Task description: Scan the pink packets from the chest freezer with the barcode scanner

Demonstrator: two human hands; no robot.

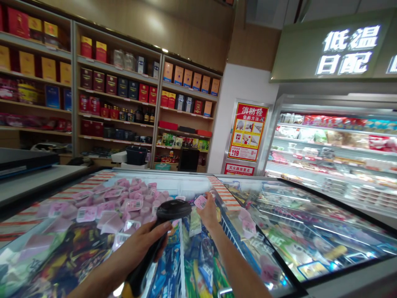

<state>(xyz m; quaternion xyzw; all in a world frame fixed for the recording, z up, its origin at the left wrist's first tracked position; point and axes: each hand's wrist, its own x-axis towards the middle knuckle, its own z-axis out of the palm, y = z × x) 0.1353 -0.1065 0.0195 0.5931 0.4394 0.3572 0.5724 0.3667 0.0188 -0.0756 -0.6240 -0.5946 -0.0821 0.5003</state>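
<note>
My left hand (144, 246) is wrapped around the handle of a black handheld barcode scanner (174, 209), whose head points forward and right. Just to the right of the scanner head, my right hand (208, 214) pinches a small pink cup (200, 202) with a printed barcode label turned towards me. Many similar pink cups (133, 198) lie heaped at the far left of the chest freezer (186, 178). Bagged frozen goods (203, 260) show below my hands, beside a white wire divider (181, 256). The scanner's lower handle is partly hidden by my left hand and forearm.
More freezer goods show under glass (304, 236) on the right. Boxed goods fill wall shelves (124, 99) at the back left. A red and yellow sign (248, 131) hangs on the white pillar. Lit refrigerated shelves (335, 153) stand at the right, and a dark flat device (26, 160) at the left.
</note>
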